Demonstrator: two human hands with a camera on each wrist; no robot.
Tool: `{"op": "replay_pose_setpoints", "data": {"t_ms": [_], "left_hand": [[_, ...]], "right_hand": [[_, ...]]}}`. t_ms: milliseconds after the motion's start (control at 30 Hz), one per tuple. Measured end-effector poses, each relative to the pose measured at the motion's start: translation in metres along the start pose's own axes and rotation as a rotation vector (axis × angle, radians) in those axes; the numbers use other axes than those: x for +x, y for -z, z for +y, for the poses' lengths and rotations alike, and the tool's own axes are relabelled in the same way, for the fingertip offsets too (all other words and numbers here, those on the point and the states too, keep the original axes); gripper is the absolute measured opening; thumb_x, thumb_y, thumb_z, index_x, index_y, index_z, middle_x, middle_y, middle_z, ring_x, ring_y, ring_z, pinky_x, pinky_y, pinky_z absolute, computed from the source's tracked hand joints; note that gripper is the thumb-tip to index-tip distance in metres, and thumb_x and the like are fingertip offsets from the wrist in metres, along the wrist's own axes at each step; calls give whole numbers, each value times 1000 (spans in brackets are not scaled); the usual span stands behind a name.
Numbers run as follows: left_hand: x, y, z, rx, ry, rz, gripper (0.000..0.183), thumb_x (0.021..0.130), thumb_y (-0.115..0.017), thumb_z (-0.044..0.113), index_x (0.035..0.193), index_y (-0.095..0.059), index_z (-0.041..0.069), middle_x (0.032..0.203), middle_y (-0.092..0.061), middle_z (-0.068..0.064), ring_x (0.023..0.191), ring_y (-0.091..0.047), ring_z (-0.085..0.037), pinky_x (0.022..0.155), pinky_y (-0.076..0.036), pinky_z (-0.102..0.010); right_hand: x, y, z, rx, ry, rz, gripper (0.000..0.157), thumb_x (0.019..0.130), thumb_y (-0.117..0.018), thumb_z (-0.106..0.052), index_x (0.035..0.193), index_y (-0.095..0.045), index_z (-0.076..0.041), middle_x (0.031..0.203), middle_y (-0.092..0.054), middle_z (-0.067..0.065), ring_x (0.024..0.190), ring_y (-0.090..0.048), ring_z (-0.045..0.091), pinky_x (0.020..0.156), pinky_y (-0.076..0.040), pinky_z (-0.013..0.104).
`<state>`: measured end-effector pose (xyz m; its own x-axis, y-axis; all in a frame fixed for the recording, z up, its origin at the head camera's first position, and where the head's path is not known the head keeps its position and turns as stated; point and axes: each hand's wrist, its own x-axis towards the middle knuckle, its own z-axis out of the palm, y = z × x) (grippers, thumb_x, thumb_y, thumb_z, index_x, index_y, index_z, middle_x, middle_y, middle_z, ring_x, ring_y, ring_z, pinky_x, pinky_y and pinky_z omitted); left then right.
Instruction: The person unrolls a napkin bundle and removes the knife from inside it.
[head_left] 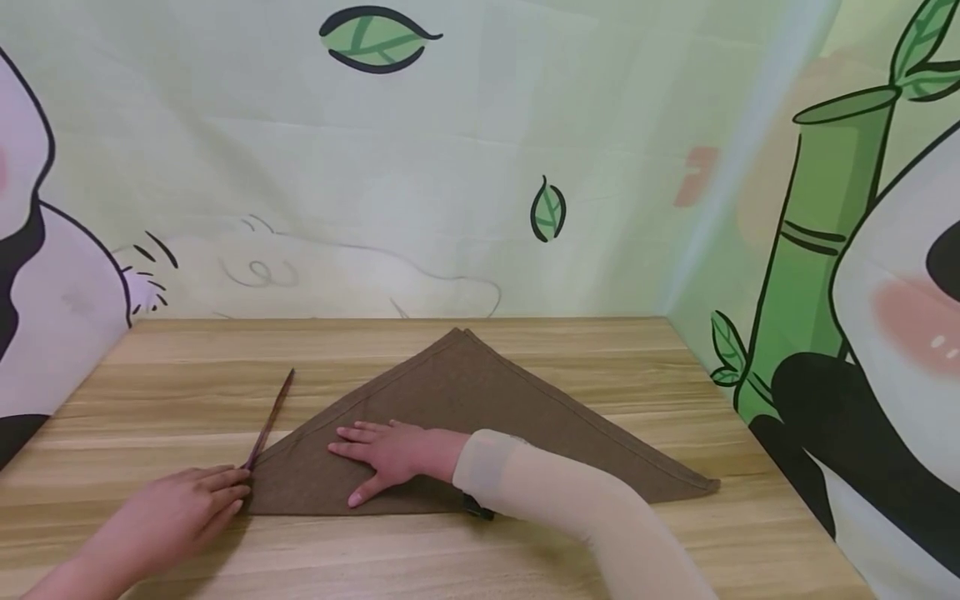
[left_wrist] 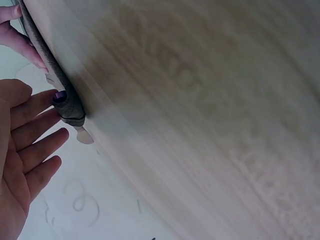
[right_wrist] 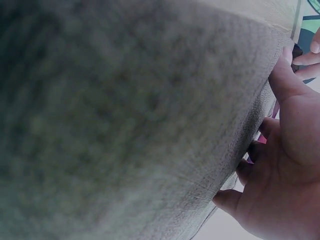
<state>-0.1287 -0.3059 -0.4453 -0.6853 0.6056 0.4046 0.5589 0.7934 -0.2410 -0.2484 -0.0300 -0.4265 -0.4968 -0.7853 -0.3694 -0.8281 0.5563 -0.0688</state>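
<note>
Cloth (head_left: 480, 392), probably light and soft, is best taken at its nine o'clock corner, where the left hand (head_left: 180, 510) touches, fingers nearly straight (right hand (head_left: 392, 457) spread flat on top).

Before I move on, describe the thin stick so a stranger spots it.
On the wooden table lies a triangular brown cloth. At its left corner, by the left hand, the thin stick slants away from the person. It is narrow and reddish, unlike the broad cloth.
</note>
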Motion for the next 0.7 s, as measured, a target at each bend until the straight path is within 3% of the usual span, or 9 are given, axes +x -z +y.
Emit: {"op": "replay_pose_setpoints", "data": {"t_ms": [300, 700], "left_hand": [[-5, -2, -3, 17, 1, -38, 34, 97, -60, 40, 93, -78, 11, 103, -76, -5, 91, -73, -24, 78, -60, -39], [-8, 0, -2, 0, 39, -80, 22, 88, -72, 31, 94, -78, 11, 106, -75, -6, 90, -73, -23, 76, -60, -38]], "right_hand": [[0, 0, 0, 1, -1, -5, 81, 92, -54, -63, 159, -17, -34, 168, -9, -11, 156, -7, 10, 126, -20, 43], [-1, 1, 0, 4, 1, -7, 81, 93, -53, -63, 159, -17, -33, 168, -10, -11, 156, -7, 11, 126, -20, 44]]}}
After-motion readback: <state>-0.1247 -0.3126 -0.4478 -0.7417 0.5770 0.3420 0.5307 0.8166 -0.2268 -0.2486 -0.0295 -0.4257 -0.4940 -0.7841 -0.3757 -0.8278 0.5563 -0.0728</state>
